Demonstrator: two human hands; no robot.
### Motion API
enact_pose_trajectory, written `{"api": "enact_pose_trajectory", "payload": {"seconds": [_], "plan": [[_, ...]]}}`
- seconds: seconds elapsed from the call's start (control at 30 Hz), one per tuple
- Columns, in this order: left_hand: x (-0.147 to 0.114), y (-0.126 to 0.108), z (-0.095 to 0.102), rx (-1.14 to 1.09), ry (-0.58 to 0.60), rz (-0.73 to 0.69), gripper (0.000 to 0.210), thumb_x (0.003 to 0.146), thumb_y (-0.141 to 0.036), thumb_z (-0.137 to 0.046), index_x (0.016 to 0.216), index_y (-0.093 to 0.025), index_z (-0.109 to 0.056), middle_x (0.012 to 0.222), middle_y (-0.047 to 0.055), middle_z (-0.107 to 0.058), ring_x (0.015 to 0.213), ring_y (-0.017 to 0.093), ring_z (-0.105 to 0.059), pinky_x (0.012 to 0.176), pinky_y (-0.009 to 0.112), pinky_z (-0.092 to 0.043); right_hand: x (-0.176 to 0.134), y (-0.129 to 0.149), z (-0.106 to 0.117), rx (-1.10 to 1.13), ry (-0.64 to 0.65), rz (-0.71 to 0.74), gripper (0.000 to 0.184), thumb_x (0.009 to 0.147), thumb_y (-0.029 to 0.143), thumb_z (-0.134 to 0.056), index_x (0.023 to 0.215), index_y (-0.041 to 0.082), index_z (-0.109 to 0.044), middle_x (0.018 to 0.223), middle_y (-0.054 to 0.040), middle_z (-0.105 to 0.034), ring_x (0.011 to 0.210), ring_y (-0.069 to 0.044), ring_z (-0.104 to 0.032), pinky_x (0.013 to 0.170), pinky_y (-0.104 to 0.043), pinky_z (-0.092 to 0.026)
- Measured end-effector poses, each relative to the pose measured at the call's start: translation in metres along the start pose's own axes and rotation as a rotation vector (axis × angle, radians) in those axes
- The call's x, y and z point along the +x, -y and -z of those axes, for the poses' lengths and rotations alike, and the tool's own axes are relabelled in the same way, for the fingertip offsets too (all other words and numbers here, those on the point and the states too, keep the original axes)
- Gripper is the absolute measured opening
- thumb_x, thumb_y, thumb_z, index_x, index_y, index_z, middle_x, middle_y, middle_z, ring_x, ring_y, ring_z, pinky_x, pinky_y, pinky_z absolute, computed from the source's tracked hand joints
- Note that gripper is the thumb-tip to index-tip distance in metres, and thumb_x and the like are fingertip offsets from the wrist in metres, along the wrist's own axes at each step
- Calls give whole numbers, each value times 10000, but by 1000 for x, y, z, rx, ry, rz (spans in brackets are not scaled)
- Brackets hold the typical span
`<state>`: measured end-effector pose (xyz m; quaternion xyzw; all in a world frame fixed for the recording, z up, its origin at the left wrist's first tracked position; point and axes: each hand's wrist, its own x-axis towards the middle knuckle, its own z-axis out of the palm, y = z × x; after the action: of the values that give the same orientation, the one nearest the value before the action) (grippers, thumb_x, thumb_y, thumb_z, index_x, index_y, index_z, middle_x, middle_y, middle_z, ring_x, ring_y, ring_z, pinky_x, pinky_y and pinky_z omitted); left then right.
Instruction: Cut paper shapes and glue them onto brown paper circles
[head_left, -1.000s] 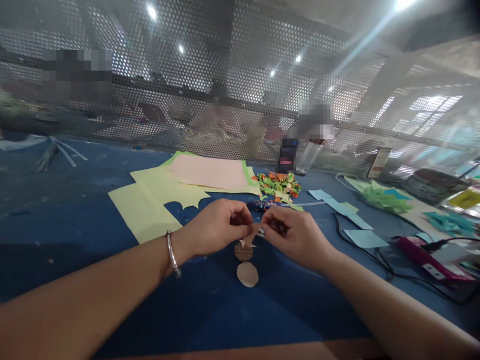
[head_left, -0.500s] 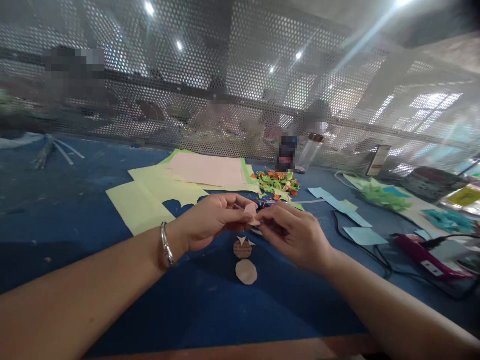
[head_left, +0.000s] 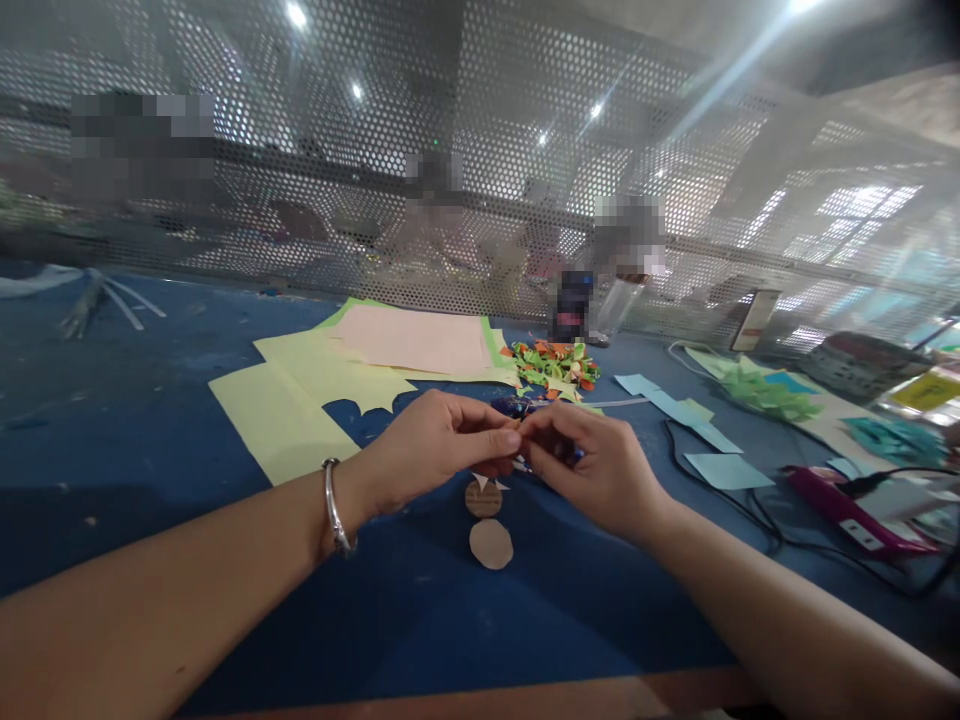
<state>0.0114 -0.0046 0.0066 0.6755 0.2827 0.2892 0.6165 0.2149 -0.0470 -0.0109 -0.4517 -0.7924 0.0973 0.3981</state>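
Over the middle of the blue table, my left hand (head_left: 427, 440) and my right hand (head_left: 600, 460) meet at the fingertips, both closed in a pinch. Between them is a small pink paper piece, now almost wholly hidden by the fingers. Just below lie a brown cardboard disc (head_left: 484, 501) with small pointed pink paper scraps (head_left: 481, 482) at its top edge, and a pale round disc (head_left: 492, 546) nearer me. A shiny dark blue thing (head_left: 512, 406), partly covered, lies behind my fingers.
Yellow paper sheets (head_left: 281, 420) and a pink sheet (head_left: 416, 338) lie at the back left. Beyond my right hand is a heap of green and orange paper scraps (head_left: 555, 366). Light blue papers (head_left: 726, 471), a black cable (head_left: 679, 465) and a magenta power strip (head_left: 855, 512) are at right.
The pink paper piece showed between my fingertips before; now my fingers cover it. My left fingers have moved slightly right, closer against my right fingertips.
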Motion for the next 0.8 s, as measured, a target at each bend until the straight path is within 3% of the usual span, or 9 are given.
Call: {"api": "enact_pose_trajectory", "payload": {"seconds": [0.17,0.4,0.8], "plan": [[1,4,2,139,17,-66,203,872,-320,-711,934,-132,-759,806,37,-701,724,112,-606,693,240,-466,0,0,0,34,-5,-49,74,897,249,-633,886,182,-665,721,9,-638,573,-93,-522,543,-223,-436],[0,6,2,247,-29,-56,212,895,-322,-660,956,-144,-758,814,56,-737,715,131,-641,678,251,-486,2,2,1,31,13,-81,108,902,279,-640,868,184,-676,718,9,-632,551,-93,-500,515,-234,-407],[1,10,5,315,-25,-68,201,888,-310,-637,955,-166,-759,818,56,-757,733,149,-674,699,262,-512,1,1,1,50,-13,-83,140,900,324,-674,895,184,-684,717,15,-631,555,-85,-496,526,-223,-411]]}}
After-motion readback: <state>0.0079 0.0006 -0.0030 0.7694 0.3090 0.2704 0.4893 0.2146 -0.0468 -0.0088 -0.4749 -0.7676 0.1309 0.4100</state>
